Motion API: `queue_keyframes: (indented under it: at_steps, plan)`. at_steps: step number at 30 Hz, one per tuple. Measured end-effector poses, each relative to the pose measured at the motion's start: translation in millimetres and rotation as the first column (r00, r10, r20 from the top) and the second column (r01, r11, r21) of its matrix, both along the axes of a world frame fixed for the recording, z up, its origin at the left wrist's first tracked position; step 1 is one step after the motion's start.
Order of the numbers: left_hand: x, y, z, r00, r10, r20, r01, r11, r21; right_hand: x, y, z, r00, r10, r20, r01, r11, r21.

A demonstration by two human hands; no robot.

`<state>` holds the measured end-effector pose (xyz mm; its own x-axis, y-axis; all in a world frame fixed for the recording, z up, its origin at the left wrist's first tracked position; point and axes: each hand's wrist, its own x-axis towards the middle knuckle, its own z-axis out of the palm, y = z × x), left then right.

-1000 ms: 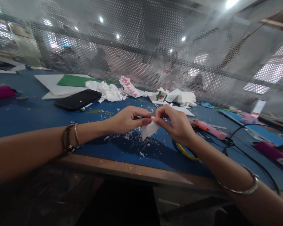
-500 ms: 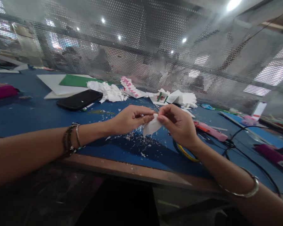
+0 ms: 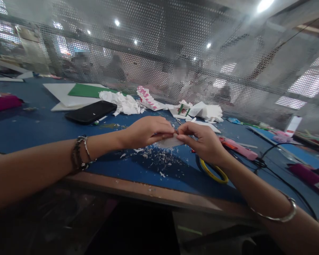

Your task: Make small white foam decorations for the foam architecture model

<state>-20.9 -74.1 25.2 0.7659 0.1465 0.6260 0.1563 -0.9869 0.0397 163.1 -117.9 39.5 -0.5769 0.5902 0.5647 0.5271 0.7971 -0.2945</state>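
Note:
Between my two hands is a small piece of thin white paper [image 3: 170, 142], pinched at its upper edge and held just above the table. My left hand [image 3: 150, 131] grips it from the left, thumb under the fingers. From the other side my right hand [image 3: 202, 140] pinches it between thumb and forefinger. The fingertips of both hands nearly meet and hide the paper's top. Below lie many tiny white paper scraps [image 3: 163, 161] on the blue tabletop [image 3: 138, 170]. Scissors with a yellow handle [image 3: 215, 173] rest beneath my right wrist.
A black phone [image 3: 91, 112] lies left of my hands. Crumpled white paper [image 3: 122, 102], white sheets and a green sheet [image 3: 87, 90] sit behind. At right are a pink-handled tool [image 3: 239, 148], a black cable [image 3: 287, 187] and a magenta case [image 3: 309, 179]. A perforated screen [image 3: 149, 42] stands behind the table.
The white paper has tilted from hanging down to lying flatter under my left fingers. My left hand has turned more palm-down, and my right hand has dropped slightly.

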Motion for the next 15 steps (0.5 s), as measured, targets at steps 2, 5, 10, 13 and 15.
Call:
queue_keyframes:
  at_steps: [2,5,10,13,15]
  plan:
    - [-0.1,0.3,-0.8,1.000,0.008,-0.008,-0.008,1.000,0.010,-0.5,1.0,-1.5,1.000,-0.001,-0.015,0.000,1.000,-0.022]
    - [0.8,-1.5,-2.7,0.998,-0.038,0.045,0.041,0.997,-0.072,-2.5,1.7,-4.0,0.997,-0.003,-0.080,-0.002,0.999,-0.054]
    - [3.2,-5.5,-3.8,0.978,-0.062,0.197,0.125,0.936,-0.328,-6.9,-1.3,-5.0,0.978,-0.010,-0.207,-0.008,0.996,-0.086]
    - [5.0,-6.2,-4.1,0.961,-0.046,0.272,0.166,0.885,-0.435,-9.0,-3.0,-5.6,0.973,-0.001,-0.230,-0.017,0.997,-0.075]
    - [6.5,-6.9,-5.0,0.944,-0.025,0.328,0.202,0.831,-0.519,-9.9,-3.1,-6.7,0.969,0.008,-0.246,-0.022,0.998,-0.056]
